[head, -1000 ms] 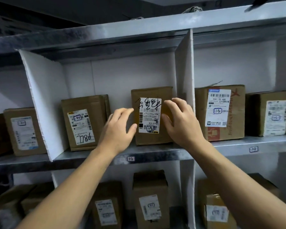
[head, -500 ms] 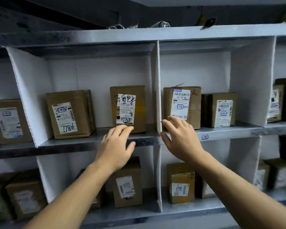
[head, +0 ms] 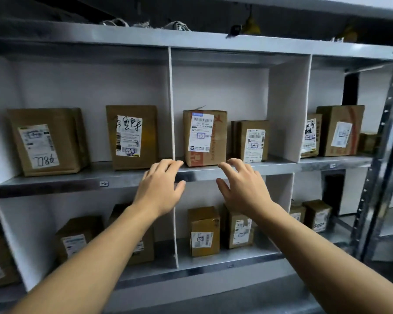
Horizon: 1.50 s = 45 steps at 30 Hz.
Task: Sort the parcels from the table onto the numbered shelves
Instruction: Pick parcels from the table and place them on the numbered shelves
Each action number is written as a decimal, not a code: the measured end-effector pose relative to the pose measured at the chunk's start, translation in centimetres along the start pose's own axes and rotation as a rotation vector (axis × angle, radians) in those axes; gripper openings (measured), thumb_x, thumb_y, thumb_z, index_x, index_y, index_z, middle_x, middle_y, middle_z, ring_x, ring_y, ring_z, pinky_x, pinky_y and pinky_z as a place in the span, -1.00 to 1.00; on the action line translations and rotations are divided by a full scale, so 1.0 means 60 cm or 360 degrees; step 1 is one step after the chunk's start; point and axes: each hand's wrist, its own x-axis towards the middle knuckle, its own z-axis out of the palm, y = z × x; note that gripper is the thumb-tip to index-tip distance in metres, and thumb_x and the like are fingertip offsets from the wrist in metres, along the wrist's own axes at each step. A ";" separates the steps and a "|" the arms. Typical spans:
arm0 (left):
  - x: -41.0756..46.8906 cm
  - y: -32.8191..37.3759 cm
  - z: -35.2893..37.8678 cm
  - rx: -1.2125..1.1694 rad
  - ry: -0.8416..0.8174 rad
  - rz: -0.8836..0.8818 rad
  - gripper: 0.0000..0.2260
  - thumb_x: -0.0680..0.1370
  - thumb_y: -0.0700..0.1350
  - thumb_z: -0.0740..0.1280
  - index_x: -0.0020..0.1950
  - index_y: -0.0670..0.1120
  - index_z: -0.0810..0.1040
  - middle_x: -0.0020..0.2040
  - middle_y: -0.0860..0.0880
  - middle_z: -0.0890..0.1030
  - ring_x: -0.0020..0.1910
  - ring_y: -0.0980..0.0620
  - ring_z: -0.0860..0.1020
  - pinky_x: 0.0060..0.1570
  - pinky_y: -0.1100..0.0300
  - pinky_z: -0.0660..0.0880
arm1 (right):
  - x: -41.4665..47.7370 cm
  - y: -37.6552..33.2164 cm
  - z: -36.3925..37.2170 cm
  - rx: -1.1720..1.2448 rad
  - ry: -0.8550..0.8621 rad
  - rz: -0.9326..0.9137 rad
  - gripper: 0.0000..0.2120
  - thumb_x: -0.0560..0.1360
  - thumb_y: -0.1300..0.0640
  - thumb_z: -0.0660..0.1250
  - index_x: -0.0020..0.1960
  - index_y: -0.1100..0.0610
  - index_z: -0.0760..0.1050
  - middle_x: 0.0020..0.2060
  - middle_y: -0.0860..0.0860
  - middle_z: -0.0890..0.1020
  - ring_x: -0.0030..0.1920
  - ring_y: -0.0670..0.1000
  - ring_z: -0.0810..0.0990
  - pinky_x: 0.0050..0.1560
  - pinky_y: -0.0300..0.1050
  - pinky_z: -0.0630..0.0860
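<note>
Facing a metal shelving rack (head: pixel 381 155), the person holds both hands up before the front edge of the upper shelf (head: pixel 55 184). The left hand (head: pixel 161 189) and the right hand (head: pixel 243 189) are apart, each empty, with fingers loosely spread and slightly bent. The left fingertips lie at the foot of a white divider (head: pixel 171 109); whether either hand touches the shelf edge cannot be told. Left of the divider stand two upright cardboard parcels: the scrawled-label parcel (head: pixel 132 137), nearer the divider, and the digit-marked parcel (head: pixel 45 141), well to its left. A small shelf tag (head: pixel 104 183) is fixed to the edge below them. Right of the divider stand the red-printed parcel (head: pixel 204 137), just above the gap between the hands, and a shorter parcel (head: pixel 252 141) beside it. A further compartment at the right holds the tall taped parcel (head: pixel 340 130) and another close against its left side. On the lower shelf (head: pixel 247 253), partly hidden by the forearms, stand more labelled boxes, among them the dented parcel (head: pixel 203 231).
</note>
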 end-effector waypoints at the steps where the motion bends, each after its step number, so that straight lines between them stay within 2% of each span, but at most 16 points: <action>1: 0.011 0.011 0.007 -0.0012 0.0012 0.0006 -0.55 0.58 0.04 0.26 0.47 0.04 0.32 0.39 0.03 0.39 0.36 -0.02 0.33 0.34 0.01 0.30 | 0.003 0.012 0.001 -0.0001 0.0011 0.0005 -0.57 0.61 -0.11 0.23 0.42 0.03 0.39 0.41 0.11 0.45 0.35 0.18 0.46 0.27 0.13 0.46; 5: 0.065 0.055 0.036 -0.0008 0.0053 0.0092 -0.55 0.58 0.04 0.27 0.47 0.04 0.32 0.40 0.01 0.38 0.37 -0.02 0.33 0.33 0.01 0.30 | 0.025 0.074 0.008 0.0021 0.0049 0.0015 -0.57 0.61 -0.10 0.24 0.42 0.05 0.40 0.34 0.11 0.48 0.27 0.17 0.49 0.18 0.12 0.49; 10: 0.159 0.092 0.069 -0.0095 0.0161 0.0056 -0.54 0.57 0.01 0.31 0.46 0.00 0.34 0.39 0.00 0.38 0.35 -0.05 0.35 0.34 -0.07 0.38 | 0.087 0.162 0.009 0.0129 0.0129 0.0005 -0.60 0.59 -0.04 0.30 0.38 0.09 0.42 0.28 0.14 0.51 0.17 0.21 0.53 0.04 0.12 0.56; 14: 0.232 0.101 0.087 -0.0081 0.0294 0.0046 -0.51 0.56 -0.03 0.33 0.47 -0.04 0.32 0.39 -0.01 0.35 0.36 -0.06 0.31 0.35 -0.05 0.37 | 0.151 0.217 0.016 0.0292 0.0221 -0.0012 -0.55 0.58 -0.01 0.34 0.42 0.10 0.41 0.34 0.13 0.47 0.24 0.22 0.51 0.12 0.15 0.56; 18: 0.297 0.097 0.092 -0.0094 0.0476 -0.0053 -0.49 0.56 -0.05 0.33 0.49 -0.01 0.29 0.39 -0.02 0.32 0.36 -0.06 0.29 0.36 0.00 0.33 | 0.222 0.243 0.028 0.0561 0.0210 -0.0061 -0.51 0.59 0.00 0.33 0.48 0.07 0.35 0.40 0.09 0.42 0.34 0.15 0.45 0.27 -0.05 0.40; 21: 0.322 0.086 0.098 -0.0110 0.0536 -0.0149 -0.48 0.56 -0.05 0.34 0.49 0.01 0.28 0.42 -0.03 0.28 0.39 -0.06 0.27 0.38 -0.04 0.34 | 0.273 0.240 0.046 0.0734 0.0149 -0.0060 -0.49 0.60 -0.01 0.32 0.51 0.04 0.31 0.40 0.09 0.42 0.37 0.11 0.42 0.28 -0.12 0.34; 26: 0.350 0.070 0.112 -0.0095 0.0526 -0.0312 -0.44 0.56 -0.03 0.34 0.52 0.05 0.22 0.49 -0.06 0.20 0.46 -0.09 0.24 0.41 -0.07 0.31 | 0.341 0.217 0.079 0.1072 0.0078 -0.0021 -0.44 0.59 -0.01 0.33 0.54 -0.07 0.23 0.32 0.16 0.48 0.28 0.15 0.50 0.30 0.05 0.44; 29: 0.359 0.066 0.120 -0.0147 0.0516 -0.0381 -0.42 0.57 -0.05 0.35 0.54 0.06 0.20 0.51 -0.09 0.18 0.45 -0.07 0.28 0.42 0.07 0.25 | 0.359 0.206 0.099 0.1225 0.0043 0.0016 -0.44 0.60 0.00 0.33 0.55 -0.09 0.22 0.29 0.18 0.51 0.31 0.16 0.47 0.30 0.00 0.40; 31: 0.359 0.063 0.125 -0.0142 0.0507 -0.0416 -0.43 0.57 -0.05 0.35 0.53 0.05 0.21 0.50 -0.10 0.20 0.44 -0.07 0.30 0.40 0.07 0.26 | 0.363 0.203 0.115 0.1291 0.0045 0.0001 -0.47 0.60 0.04 0.32 0.52 -0.07 0.26 0.28 0.18 0.54 0.32 0.16 0.48 0.28 -0.06 0.40; 37: 0.354 0.041 0.129 -0.0017 0.0522 -0.0409 -0.47 0.56 -0.05 0.34 0.50 0.03 0.27 0.47 -0.07 0.21 0.41 -0.12 0.32 0.40 -0.12 0.32 | 0.370 0.191 0.136 0.1387 0.0152 -0.0030 -0.52 0.60 0.10 0.33 0.49 -0.04 0.33 0.21 0.16 0.60 0.20 0.13 0.56 0.24 -0.06 0.49; 41: 0.356 0.033 0.125 0.0100 0.0542 -0.0413 -0.47 0.56 -0.08 0.34 0.51 -0.02 0.27 0.50 -0.09 0.20 0.45 -0.16 0.27 0.44 -0.12 0.26 | 0.368 0.180 0.140 0.1403 0.0150 -0.0062 -0.52 0.61 0.11 0.33 0.50 -0.01 0.32 0.22 0.14 0.57 0.08 -0.05 0.47 0.05 -0.34 0.33; 45: 0.353 0.029 0.123 0.0100 0.0543 -0.0373 -0.48 0.57 -0.06 0.34 0.51 -0.03 0.28 0.49 -0.11 0.22 0.45 -0.16 0.26 0.46 -0.06 0.24 | 0.369 0.179 0.141 0.1359 0.0139 -0.0047 -0.48 0.61 0.07 0.33 0.53 -0.05 0.28 0.25 0.16 0.56 0.22 0.08 0.52 0.08 -0.30 0.32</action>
